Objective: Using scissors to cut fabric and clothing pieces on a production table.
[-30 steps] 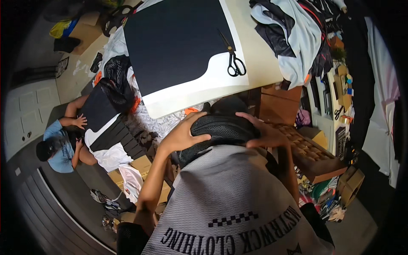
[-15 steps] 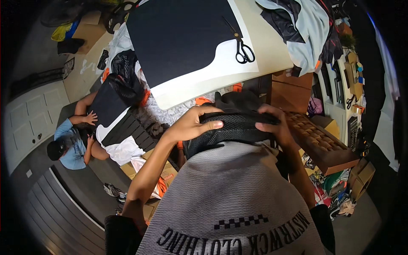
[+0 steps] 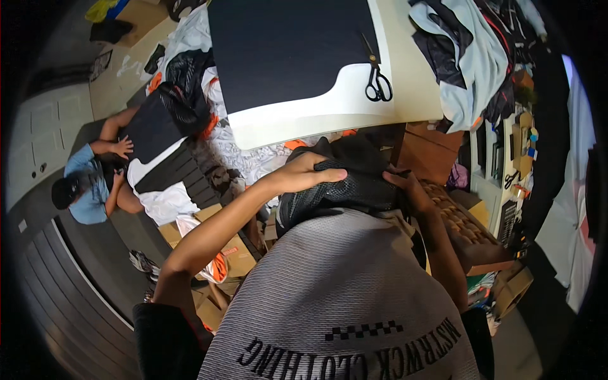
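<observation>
Black mesh fabric (image 3: 361, 183) lies bunched across my lap, beyond the grey ribbed shirt I wear. My left hand (image 3: 307, 175) has hold of its left part, thumb laid along the top and fingers tucked underneath. At the right end of the fabric, my right hand (image 3: 408, 188) pinches the edge between thumb and fingers. Between the two hands the cloth is folded over on itself. Past my lap stands a table with a flat black fabric piece (image 3: 285, 50) on a white sheet (image 3: 278, 117). Black-handled scissors (image 3: 378, 82) rest on the sheet.
Light grey and black garments (image 3: 472, 76) pile on the table's right. A woven-seat bench (image 3: 465, 221) stands right of my knees. To the left, another person (image 3: 88, 183) sits with a hand on black fabric. White and orange cloth scraps (image 3: 237, 155) lie below the table edge; cardboard boxes (image 3: 237, 256) stand nearby.
The mesh fabric has been shifted and folded between my hands. My left hand has turned, its thumb now farther right over the cloth. My view has swung slightly.
</observation>
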The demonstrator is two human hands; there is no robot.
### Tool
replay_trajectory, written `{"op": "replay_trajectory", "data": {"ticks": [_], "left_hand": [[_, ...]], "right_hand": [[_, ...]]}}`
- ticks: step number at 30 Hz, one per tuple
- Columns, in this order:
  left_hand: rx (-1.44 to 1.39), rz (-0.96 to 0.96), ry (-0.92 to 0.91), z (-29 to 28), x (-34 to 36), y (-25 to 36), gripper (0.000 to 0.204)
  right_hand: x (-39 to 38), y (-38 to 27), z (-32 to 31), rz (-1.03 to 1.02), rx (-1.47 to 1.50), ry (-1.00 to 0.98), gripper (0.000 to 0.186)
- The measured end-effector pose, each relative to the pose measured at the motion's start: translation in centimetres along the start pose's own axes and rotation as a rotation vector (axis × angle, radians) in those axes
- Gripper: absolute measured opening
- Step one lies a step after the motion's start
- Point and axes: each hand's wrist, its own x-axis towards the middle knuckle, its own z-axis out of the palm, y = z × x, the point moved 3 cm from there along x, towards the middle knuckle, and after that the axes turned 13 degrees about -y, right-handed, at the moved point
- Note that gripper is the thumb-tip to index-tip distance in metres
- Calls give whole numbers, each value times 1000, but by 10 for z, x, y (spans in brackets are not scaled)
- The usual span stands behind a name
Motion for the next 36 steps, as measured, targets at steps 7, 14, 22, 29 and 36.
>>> {"op": "replay_trajectory", "data": {"ticks": [7, 14, 22, 29, 36], "left_hand": [[32, -154, -49, 1, 13, -12, 62], [51, -255, -84, -7, 16, -15, 87], [81, -307, -33, -9, 11, -14, 94], [38, -298, -23, -5, 16, -24, 86], [64, -240, -82, 3, 38, -38, 66]], "right_hand": [[-12, -18, 9, 83, -197, -33, 53], [11, -21, 0, 264, -110, -46, 66], [13, -44, 9, 196, -65, -135, 66], [20, -34, 1, 275, -10, -192, 66], [15, -17, -12, 236, 31, -217, 64]]}}
